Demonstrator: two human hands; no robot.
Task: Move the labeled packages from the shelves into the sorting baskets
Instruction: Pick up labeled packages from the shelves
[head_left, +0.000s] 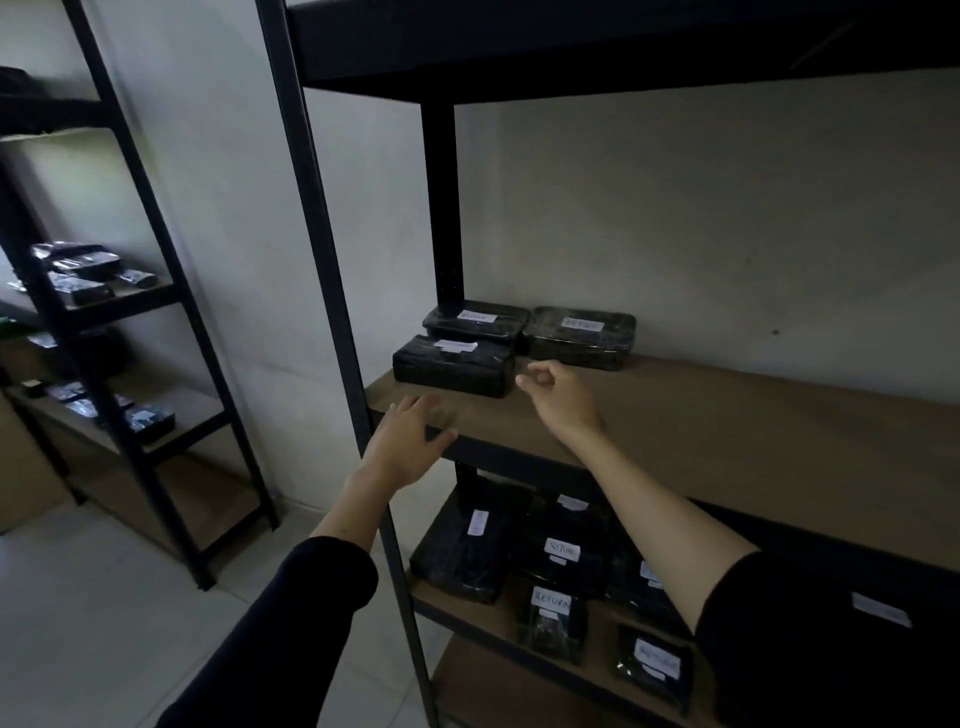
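Note:
Three black wrapped packages with white labels sit at the left back of the brown shelf board (727, 431): a front one (453, 365), one behind it (475, 321), and one to the right (579, 336). My left hand (410, 441) is open with fingers spread, at the shelf's front edge just below the front package. My right hand (558, 397) hovers over the shelf to the right of that package, fingers loosely curled, holding nothing. Several more labeled black packages (561, 556) lie on the shelf below. No basket is in view.
A black metal upright (332, 291) stands just left of my left hand. A second rack (104, 312) at the left holds more dark packages. A cardboard box (26, 467) stands on the pale tiled floor.

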